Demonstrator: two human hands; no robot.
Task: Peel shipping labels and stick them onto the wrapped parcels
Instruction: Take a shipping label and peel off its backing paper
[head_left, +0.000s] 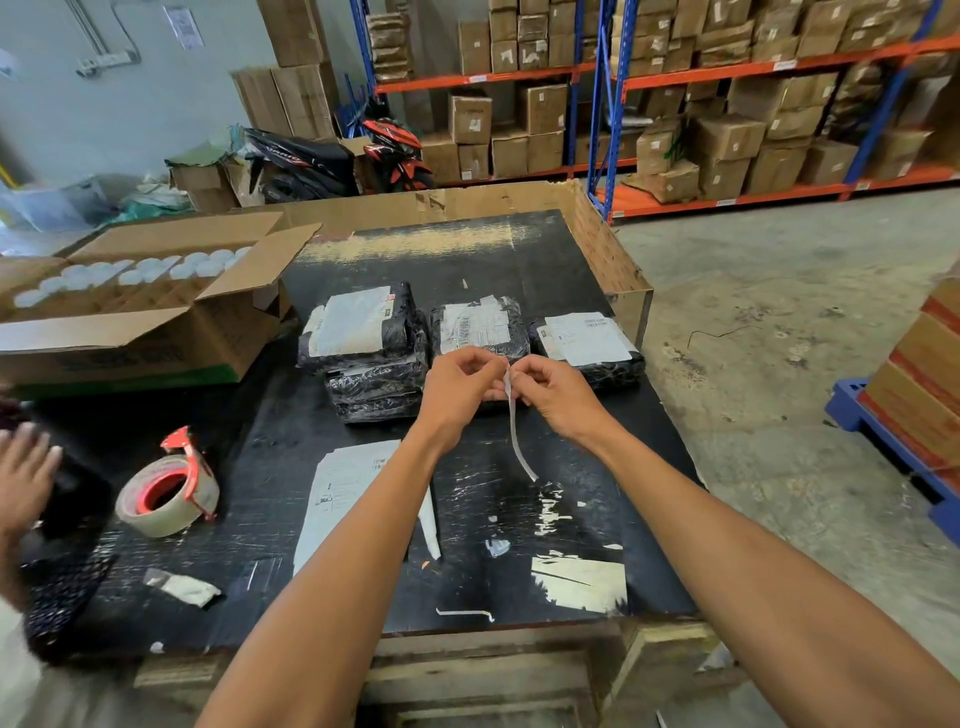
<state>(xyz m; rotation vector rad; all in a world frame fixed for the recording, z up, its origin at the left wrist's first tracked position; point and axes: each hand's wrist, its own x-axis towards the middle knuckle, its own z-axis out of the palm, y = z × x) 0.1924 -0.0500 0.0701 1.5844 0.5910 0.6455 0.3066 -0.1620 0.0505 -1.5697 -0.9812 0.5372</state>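
Both my hands meet above the black table, pinching a shipping label seen edge-on, its lower end hanging down. My left hand pinches its top from the left, my right hand from the right. Behind the hands lie black-wrapped parcels: a stack at the left, one in the middle and one at the right, each top one bearing a white label. A sheet of labels lies flat under my left forearm.
A tape dispenser with a red core sits at the table's left. An open carton of white-lidded jars stands at the back left. Another person's hand shows at the left edge. Paper scraps dot the near table. Shelves of boxes stand behind.
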